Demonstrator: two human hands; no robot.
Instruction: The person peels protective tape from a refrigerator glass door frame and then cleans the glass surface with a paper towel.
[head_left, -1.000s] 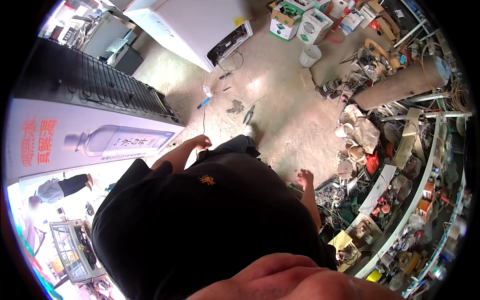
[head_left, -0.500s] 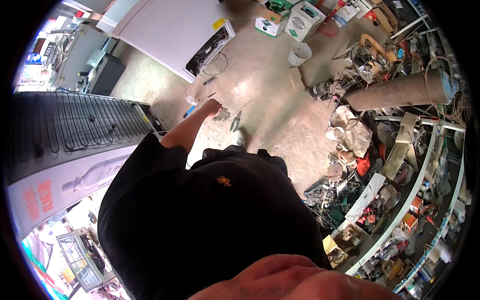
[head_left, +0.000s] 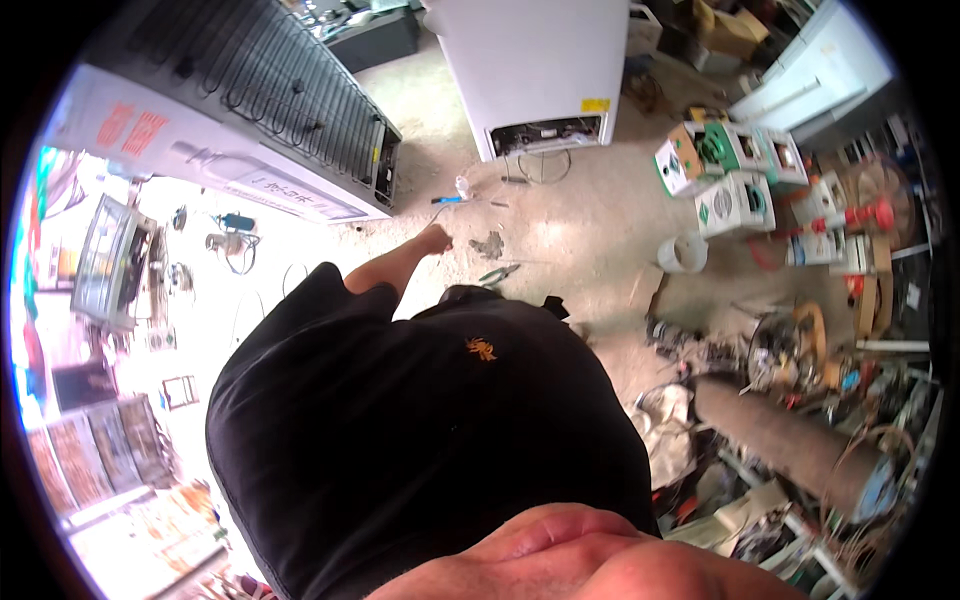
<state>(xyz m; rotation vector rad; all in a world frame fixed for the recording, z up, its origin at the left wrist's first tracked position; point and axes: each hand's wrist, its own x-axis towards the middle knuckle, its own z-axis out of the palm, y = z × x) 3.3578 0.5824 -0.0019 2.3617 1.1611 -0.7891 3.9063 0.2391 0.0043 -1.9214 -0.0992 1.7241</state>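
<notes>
Showed, left of the middle, left hand (head_left: 435, 240) at the end of a bare forearm, stretched out over the concrete floor (head_left: 590, 230) with fingers seemingly bent inward; could not tell whether grasping something or merely curled. Could not tell the state of right hand, being out of view. Located around left hand on the floor: dark patch (head_left: 487, 245) just to its right; pliers (head_left: 492, 277), lying nearer and to the right; blue-handled tool (head_left: 450, 200), lying farther off, with small pale object (head_left: 461, 186) just beyond. Included, at the far middle, white refrigerator (head_left: 535, 70) with yellow label and opened base bay exposing inner parts, plus looped cable (head_left: 570, 165) in front. Included, at left, cooler cabinet (head_left: 270, 80) with dark coil grid along its back and pale printed side. Grouped at far right: white-and-green cartons (head_left: 735, 205) and, nearer, white bucket (head_left: 683, 253). Laid at near right: brown cylinder (head_left: 780, 430) with bluish end, among scattered parts. Filled the near middle with black shirt (head_left: 430, 430), bearing orange emblem (head_left: 481, 348).
</notes>
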